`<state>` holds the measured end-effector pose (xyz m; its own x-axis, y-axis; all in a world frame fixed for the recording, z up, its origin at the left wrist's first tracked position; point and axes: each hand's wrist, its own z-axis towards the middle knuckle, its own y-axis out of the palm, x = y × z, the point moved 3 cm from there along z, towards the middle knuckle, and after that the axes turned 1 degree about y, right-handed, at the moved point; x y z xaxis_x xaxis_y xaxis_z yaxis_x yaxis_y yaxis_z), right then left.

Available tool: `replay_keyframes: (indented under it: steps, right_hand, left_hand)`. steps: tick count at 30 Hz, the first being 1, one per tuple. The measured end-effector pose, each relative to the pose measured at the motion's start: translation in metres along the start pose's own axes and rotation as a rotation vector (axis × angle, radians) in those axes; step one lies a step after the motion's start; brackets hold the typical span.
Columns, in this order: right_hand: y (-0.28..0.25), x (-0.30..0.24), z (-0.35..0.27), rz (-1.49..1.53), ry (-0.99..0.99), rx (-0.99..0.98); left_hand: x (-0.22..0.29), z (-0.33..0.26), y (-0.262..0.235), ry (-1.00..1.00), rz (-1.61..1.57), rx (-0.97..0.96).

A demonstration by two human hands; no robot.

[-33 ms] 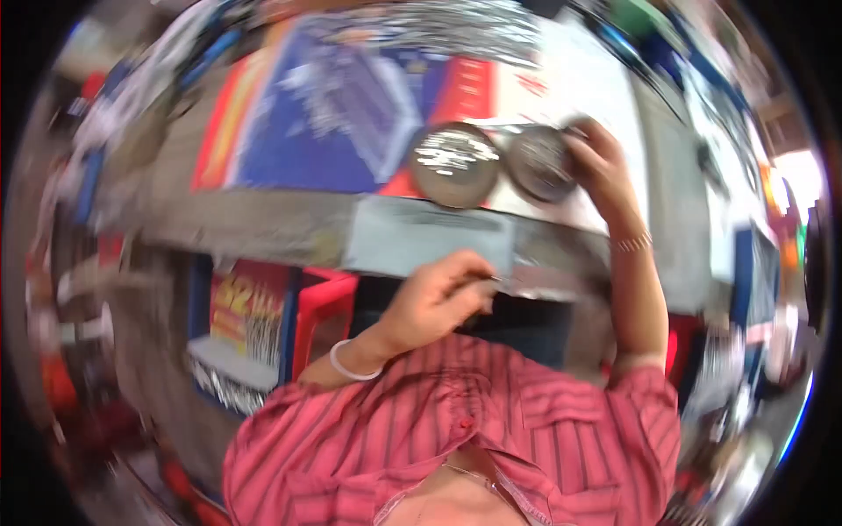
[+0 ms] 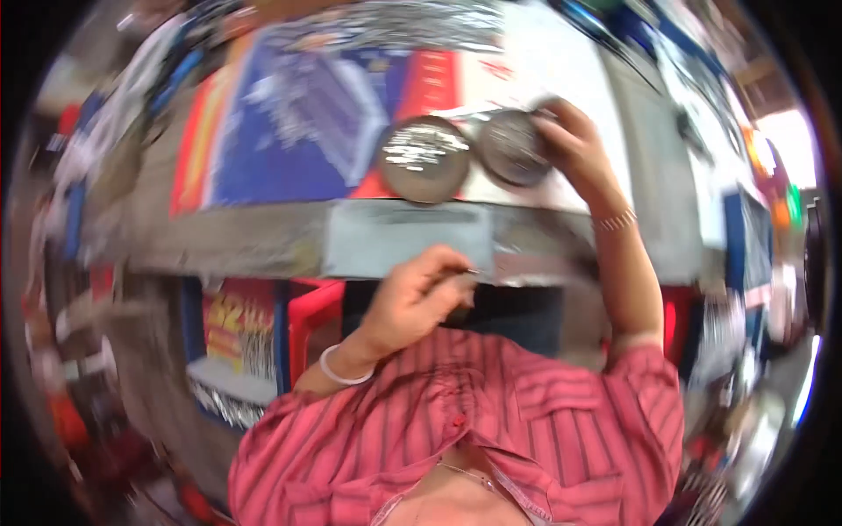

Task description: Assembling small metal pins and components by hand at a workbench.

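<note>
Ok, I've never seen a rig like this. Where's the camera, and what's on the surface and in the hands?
No machine here: these are a person's bare hands. A wide fisheye camera on the head looks down, so straight edges bend. On the worktop lie a colourful printed sheet, a light grey panel and two round dishes; shiny bits show in the left dish. The right hand has its fingers at the right dish. The left hand may pinch something small; blur hides it.
</note>
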<state>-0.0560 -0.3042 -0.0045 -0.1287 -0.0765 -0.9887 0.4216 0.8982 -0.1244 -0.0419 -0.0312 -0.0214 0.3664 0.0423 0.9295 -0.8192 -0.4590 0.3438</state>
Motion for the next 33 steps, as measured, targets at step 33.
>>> replay_keyframes:
  steps: [33]
  right_hand:
    - [0.008, 0.013, -0.017, 0.061, 0.009, 0.093]
  left_hand:
    - [0.007, -0.007, -0.016, 0.265, 0.166, -0.179]
